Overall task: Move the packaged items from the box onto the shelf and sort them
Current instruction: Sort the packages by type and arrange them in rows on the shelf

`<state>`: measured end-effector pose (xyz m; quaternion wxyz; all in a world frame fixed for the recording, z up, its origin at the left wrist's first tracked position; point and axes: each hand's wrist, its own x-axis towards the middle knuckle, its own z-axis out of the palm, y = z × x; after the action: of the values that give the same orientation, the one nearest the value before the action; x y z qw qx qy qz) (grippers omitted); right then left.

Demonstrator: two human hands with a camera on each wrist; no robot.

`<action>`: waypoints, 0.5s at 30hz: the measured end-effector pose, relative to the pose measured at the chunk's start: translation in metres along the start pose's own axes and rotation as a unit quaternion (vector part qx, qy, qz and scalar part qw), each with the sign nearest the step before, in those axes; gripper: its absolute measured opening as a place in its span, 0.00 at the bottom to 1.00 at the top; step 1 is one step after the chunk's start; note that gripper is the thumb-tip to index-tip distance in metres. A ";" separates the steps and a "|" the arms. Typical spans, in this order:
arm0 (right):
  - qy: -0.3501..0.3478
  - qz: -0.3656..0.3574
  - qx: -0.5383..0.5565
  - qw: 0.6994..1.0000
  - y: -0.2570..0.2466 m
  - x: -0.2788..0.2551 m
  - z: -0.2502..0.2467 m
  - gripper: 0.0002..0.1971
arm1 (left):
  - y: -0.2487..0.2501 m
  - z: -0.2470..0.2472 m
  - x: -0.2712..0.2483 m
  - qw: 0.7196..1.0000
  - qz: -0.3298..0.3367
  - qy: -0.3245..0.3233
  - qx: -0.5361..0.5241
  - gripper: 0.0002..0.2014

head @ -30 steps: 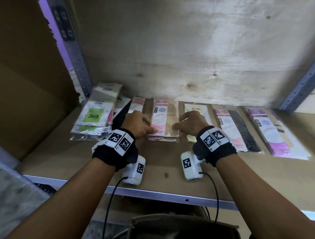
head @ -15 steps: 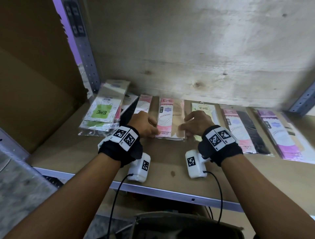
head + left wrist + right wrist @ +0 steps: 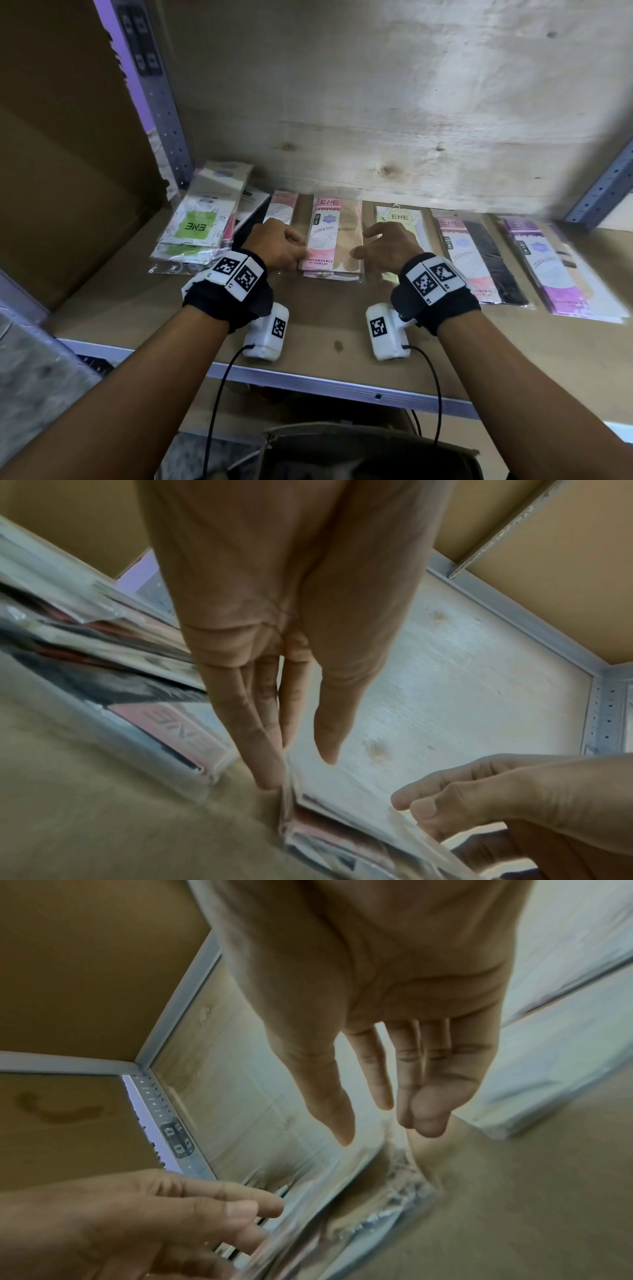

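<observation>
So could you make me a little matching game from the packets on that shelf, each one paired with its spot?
Things:
1. green-label stack
2. pink and beige packet
3. pink and black packet
4. purple packet

Places:
A. between the left hand and right hand
B. far right
C. far left, by the shelf post
D. just right of the right wrist

Pairs: 1-C, 2-A, 3-D, 4-B

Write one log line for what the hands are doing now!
left hand: touching pink stocking packs | right hand: open beside them | shelf: packs sorted
</observation>
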<state>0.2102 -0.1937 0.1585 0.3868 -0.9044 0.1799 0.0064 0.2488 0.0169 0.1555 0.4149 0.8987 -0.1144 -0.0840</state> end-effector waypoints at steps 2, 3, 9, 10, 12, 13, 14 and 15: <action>0.011 -0.005 0.007 1.000 0.001 0.000 -0.001 0.26 | 0.000 -0.004 -0.001 1.000 0.004 0.016 -0.004 0.10; 0.017 -0.006 0.009 1.000 0.000 -0.001 -0.002 0.25 | 0.000 -0.007 -0.001 1.000 0.004 0.029 -0.006 0.14; 0.072 -0.046 0.017 0.996 -0.025 -0.008 -0.005 0.14 | -0.006 -0.049 -0.010 0.985 0.025 0.145 -0.091 0.09; 0.068 -0.059 0.029 0.996 -0.033 -0.009 -0.002 0.11 | -0.008 -0.057 -0.011 0.981 0.023 0.159 -0.107 0.08; 0.047 -0.084 0.046 0.994 -0.054 -0.012 0.007 0.05 | -0.012 -0.072 -0.015 0.977 0.021 0.172 -0.124 0.06; 0.023 -0.087 0.057 0.994 -0.064 -0.012 0.014 0.03 | -0.016 -0.077 -0.017 0.976 0.023 0.175 -0.126 0.06; -0.007 -0.085 0.065 0.994 -0.075 -0.011 0.023 0.05 | -0.021 -0.083 -0.018 0.976 0.026 0.178 -0.122 0.06; -0.035 -0.078 0.063 0.994 -0.084 -0.008 0.031 0.06 | -0.025 -0.087 -0.019 0.976 0.027 0.182 -0.115 0.07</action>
<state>0.2341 -0.1156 0.1969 0.4483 -0.8888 0.0952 -0.0029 0.2551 0.1017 0.1934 0.5317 0.8416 -0.0509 0.0796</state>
